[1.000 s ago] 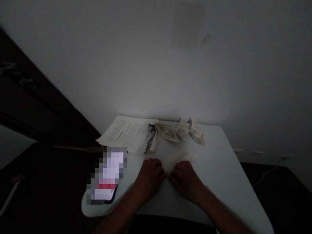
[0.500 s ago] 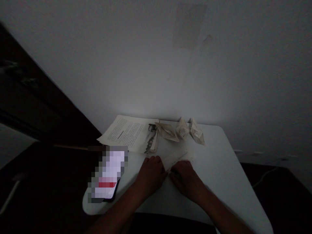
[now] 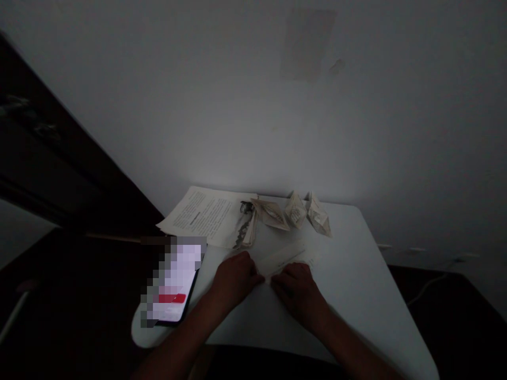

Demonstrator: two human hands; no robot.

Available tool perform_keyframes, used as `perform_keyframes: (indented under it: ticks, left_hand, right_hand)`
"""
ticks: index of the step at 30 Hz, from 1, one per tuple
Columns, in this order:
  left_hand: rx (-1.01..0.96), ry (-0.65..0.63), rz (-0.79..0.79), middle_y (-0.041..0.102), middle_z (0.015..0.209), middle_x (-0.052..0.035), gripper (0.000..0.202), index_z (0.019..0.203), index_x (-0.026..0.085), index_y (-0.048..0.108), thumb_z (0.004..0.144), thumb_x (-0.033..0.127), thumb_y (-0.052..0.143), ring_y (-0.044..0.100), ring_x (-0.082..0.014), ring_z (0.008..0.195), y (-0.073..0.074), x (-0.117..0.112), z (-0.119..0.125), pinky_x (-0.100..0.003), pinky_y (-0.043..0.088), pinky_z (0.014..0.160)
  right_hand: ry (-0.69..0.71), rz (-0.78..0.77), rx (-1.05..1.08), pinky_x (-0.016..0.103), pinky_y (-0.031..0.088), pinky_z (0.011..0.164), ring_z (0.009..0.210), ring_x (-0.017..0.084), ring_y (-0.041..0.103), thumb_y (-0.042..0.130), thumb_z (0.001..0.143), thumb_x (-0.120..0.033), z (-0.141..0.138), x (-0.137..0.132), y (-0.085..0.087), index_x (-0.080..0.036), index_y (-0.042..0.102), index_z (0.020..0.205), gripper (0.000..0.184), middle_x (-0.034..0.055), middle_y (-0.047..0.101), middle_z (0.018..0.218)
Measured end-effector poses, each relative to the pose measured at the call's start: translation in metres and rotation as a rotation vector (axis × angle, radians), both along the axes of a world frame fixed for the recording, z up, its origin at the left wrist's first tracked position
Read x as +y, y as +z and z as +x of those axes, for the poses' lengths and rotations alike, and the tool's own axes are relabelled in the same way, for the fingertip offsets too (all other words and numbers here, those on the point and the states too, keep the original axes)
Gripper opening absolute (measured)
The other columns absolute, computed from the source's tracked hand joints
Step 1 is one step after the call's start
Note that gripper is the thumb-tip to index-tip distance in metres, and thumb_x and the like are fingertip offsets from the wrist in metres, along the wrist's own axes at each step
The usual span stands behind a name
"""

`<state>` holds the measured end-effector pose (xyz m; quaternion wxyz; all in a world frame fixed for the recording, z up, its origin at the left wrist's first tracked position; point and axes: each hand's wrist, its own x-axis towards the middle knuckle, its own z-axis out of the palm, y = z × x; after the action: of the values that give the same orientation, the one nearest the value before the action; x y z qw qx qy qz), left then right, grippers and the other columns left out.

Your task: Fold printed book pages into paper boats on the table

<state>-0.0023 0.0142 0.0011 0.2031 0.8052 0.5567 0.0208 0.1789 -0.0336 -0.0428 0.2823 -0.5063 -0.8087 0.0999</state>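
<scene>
A pale sheet of paper (image 3: 283, 257) with a dark line along it lies on the white table (image 3: 356, 279), between and beyond my hands. My left hand (image 3: 236, 274) is closed, with thumb and fingers pinching the near left edge of the paper. My right hand (image 3: 296, 287) is closed too, its curled fingers on the paper's near right edge. The two hands sit close together with a small gap between the fingertips. How the sheet is folded beneath the fingers is partly hidden.
Behind the paper stand three folded paper boats (image 3: 295, 211). Left of them lies a stack of printed pages (image 3: 208, 216). A lit phone (image 3: 174, 295), its screen blurred out, rests at the table's left edge. The wall (image 3: 237, 105) borders the table's far side.
My left hand has shifted left, away from the right one, widening the gap between the fingertips. My right hand has moved slightly left and down, and more of the paper shows.
</scene>
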Motion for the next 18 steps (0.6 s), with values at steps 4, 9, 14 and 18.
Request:
perform_keyframes:
  ticks: [4,9,14,18]
  left_hand:
    - [-0.006,0.033,0.005,0.061,0.079,-0.0017,0.017,0.07,0.018,0.063,0.072,0.035,0.063,0.058,-0.0166,0.073,0.002,-0.002,-0.005,-0.027,0.041,0.064]
    - [-0.018,0.065,0.007,0.062,0.078,-0.0021,0.016,0.067,0.019,0.063,0.068,0.035,0.064,0.058,-0.0172,0.073,0.0,0.001,-0.008,-0.027,0.042,0.064]
    - [-0.011,0.038,-0.004,0.063,0.076,-0.0025,0.018,0.065,0.02,0.065,0.067,0.038,0.064,0.059,-0.0183,0.073,0.0,0.005,-0.006,-0.028,0.042,0.065]
    - [0.038,0.01,-0.02,0.064,0.076,-0.0035,0.023,0.068,0.02,0.066,0.07,0.042,0.06,0.06,-0.0197,0.075,0.003,0.007,-0.005,-0.029,0.043,0.065]
  right_hand:
    - [0.003,-0.007,0.004,0.033,0.033,0.078,0.076,0.016,0.05,0.056,0.083,-0.022,0.001,0.001,-0.001,-0.021,0.065,0.082,0.009,0.002,0.056,0.073]
    - [-0.005,-0.022,0.064,0.034,0.033,0.077,0.076,0.017,0.051,0.056,0.083,-0.023,0.001,0.003,0.0,-0.021,0.065,0.081,0.009,0.0028,0.057,0.073]
    - [-0.052,-0.057,0.038,0.033,0.032,0.075,0.074,0.016,0.052,0.059,0.08,-0.026,-0.005,0.005,-0.001,-0.02,0.063,0.073,0.01,0.0023,0.059,0.072]
    - [-0.129,-0.043,-0.007,0.032,0.031,0.072,0.07,0.016,0.053,0.061,0.079,-0.033,-0.011,0.008,-0.001,-0.019,0.058,0.065,0.019,0.0004,0.058,0.065]
